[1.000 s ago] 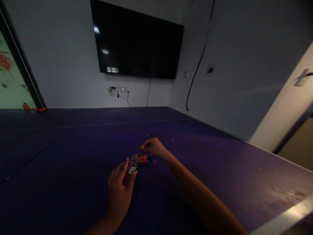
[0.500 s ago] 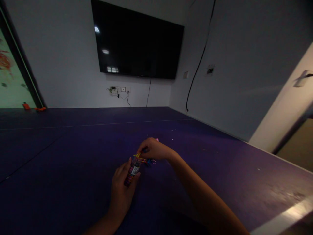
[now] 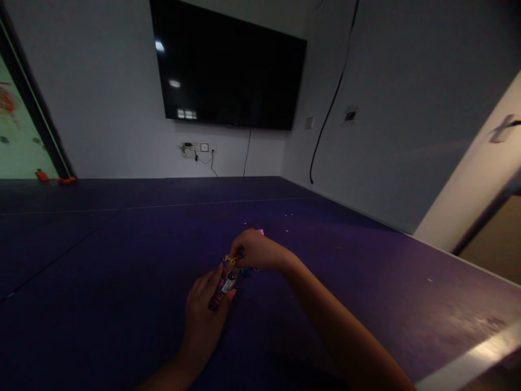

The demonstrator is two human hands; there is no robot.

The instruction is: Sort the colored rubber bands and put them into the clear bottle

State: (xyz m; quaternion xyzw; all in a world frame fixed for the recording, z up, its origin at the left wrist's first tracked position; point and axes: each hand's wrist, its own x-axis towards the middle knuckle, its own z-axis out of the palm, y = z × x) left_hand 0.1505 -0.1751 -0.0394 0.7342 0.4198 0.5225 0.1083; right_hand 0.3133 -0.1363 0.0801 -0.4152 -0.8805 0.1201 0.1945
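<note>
My left hand (image 3: 203, 304) is wrapped round a small clear bottle (image 3: 228, 282) with a white label, which leans up and to the right. Colourful loops fill its lower part. At its mouth, yellow hair ties (image 3: 229, 260) hang over the rim. My right hand (image 3: 253, 250) is closed in a pinch right beside the mouth, on the yellow hair ties; its fingertips are partly hidden. Under and behind that hand lie more coloured hair ties (image 3: 246, 271), mostly covered by it. Just beyond the knuckles a pink item (image 3: 260, 232) shows only in part.
The purple floor (image 3: 134, 260) carries a few tiny white scraps (image 3: 287, 231). A large television (image 3: 232, 65) hangs on the far wall above sockets and cables. A black cable (image 3: 325, 122) runs down the right wall. Orange objects (image 3: 42, 175) sit at the far left.
The yellow hair ties now sit lower across the bottle's mouth, spread as loops. Both hands stay in nearly the same place; the bottle has shifted very slightly.
</note>
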